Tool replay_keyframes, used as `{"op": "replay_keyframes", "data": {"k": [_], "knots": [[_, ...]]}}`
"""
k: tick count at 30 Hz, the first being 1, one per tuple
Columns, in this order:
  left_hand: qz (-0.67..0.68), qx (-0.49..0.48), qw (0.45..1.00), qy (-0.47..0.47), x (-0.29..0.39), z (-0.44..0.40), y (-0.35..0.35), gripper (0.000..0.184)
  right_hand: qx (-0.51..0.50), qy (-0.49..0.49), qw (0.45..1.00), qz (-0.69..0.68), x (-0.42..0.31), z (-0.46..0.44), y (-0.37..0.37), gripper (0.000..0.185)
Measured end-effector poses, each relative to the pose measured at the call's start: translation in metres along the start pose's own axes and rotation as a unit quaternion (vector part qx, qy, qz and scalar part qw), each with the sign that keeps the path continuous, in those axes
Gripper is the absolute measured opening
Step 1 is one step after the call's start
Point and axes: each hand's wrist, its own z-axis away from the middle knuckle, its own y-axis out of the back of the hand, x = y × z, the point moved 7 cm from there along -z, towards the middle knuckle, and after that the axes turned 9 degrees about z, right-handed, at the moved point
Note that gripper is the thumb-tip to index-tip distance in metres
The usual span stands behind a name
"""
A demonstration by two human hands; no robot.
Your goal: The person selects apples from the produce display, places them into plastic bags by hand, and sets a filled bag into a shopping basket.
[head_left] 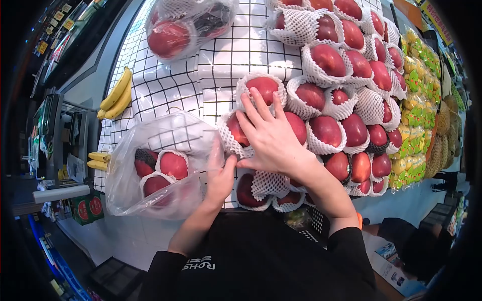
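Note:
My right hand (273, 133) lies with fingers spread over red apples in white foam nets. Its fingertips reach an apple (262, 89) at the near-left corner of the display, and another netted apple (234, 129) is under its palm side. Lower left, my left hand (221, 178) is at the edge of a clear plastic bag (183, 128), its fingers partly veiled by the film and its thumb to the right near a foam net. Inside the bag sit several red apples (174, 164), one in a dark net.
Rows of netted apples (327, 131) fill the right side of a checked cloth (226, 55). A second bag of apples (169, 39) lies at the back. Bananas (118, 95) rest on the left edge. Yellow fruit packs (412, 120) line the far right; a person (416, 246) is beyond.

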Motion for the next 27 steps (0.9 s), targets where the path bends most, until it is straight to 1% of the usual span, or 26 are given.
{"op": "replay_keyframes", "data": {"k": [1,2,4,5,6,7,8,9,10,13,14,17,18,19,22,23,24,25,26,27], "knots": [[0.002,0.001,1.0,0.004,-0.001,0.001,0.002,0.064,0.018,-0.01,1.0,-0.019,-0.001,0.0,-0.001,0.072],[0.005,0.002,1.0,0.008,-0.002,0.001,0.003,0.064,0.016,-0.005,1.0,-0.02,-0.003,0.0,-0.005,0.072],[-0.007,0.009,1.0,0.009,0.001,0.002,0.003,0.062,0.009,-0.012,0.999,0.031,-0.004,-0.001,-0.01,0.066],[0.021,0.023,0.999,0.027,0.003,0.004,0.0,0.064,0.01,-0.007,1.0,0.006,-0.006,0.001,-0.005,0.056],[0.049,0.036,0.997,0.046,0.004,0.005,-0.002,0.067,0.009,-0.004,1.0,0.007,-0.01,0.004,-0.006,0.056],[0.051,0.038,0.997,0.045,0.002,0.005,0.002,0.067,0.022,0.007,0.999,0.036,-0.014,0.007,-0.007,0.052],[0.013,0.005,0.999,0.032,-0.002,0.007,0.003,0.071,0.034,0.017,0.997,0.065,-0.019,0.01,-0.006,0.049],[-0.026,-0.028,0.999,0.019,-0.003,0.008,0.002,0.075,0.045,0.018,0.998,0.05,-0.021,0.013,-0.005,0.044],[-0.025,-0.028,0.999,0.02,-0.003,0.009,0.003,0.075,0.043,0.018,0.998,0.049,-0.022,0.014,-0.006,0.044],[-0.124,-0.06,0.99,-0.013,0.01,0.008,-0.002,0.089,0.044,0.062,0.997,0.024,-0.028,0.015,-0.004,0.043],[-0.123,-0.06,0.99,-0.014,0.013,0.007,-0.005,0.089,0.044,0.063,0.997,0.025,-0.028,0.015,-0.003,0.043],[-0.085,-0.046,0.995,-0.025,0.013,0.004,-0.004,0.098,0.041,0.089,0.995,-0.001,-0.028,0.014,-0.002,0.043],[-0.197,-0.062,0.977,-0.054,0.007,0.001,0.003,0.101,0.045,0.093,0.995,0.003,-0.027,0.014,-0.001,0.043],[-0.305,-0.076,0.945,-0.084,0.006,-0.002,0.003,0.105,0.041,0.091,0.995,-0.001,-0.025,0.014,0.001,0.043],[-0.331,-0.087,0.932,-0.122,0.013,-0.009,-0.004,0.108,0.033,0.096,0.995,-0.006,-0.02,0.015,0.004,0.046],[-0.379,-0.071,0.912,-0.137,0.017,-0.012,-0.008,0.11,0.023,0.103,0.994,-0.012,-0.019,0.015,0.003,0.049],[-0.377,-0.069,0.913,-0.141,0.021,-0.014,-0.009,0.11,0.014,0.109,0.994,-0.019,-0.018,0.016,0.002,0.051],[-0.358,-0.083,0.924,-0.102,0.02,-0.017,-0.009,0.111,0.016,0.111,0.994,-0.014,-0.017,0.016,0.003,0.051],[-0.339,-0.098,0.933,-0.066,0.02,-0.021,-0.01,0.111,0.007,0.104,0.994,-0.033,-0.014,0.016,0.003,0.057],[-0.337,-0.099,0.933,-0.075,0.026,-0.023,-0.01,0.111,-0.001,0.096,0.994,-0.052,-0.011,0.015,0.003,0.062]]}}
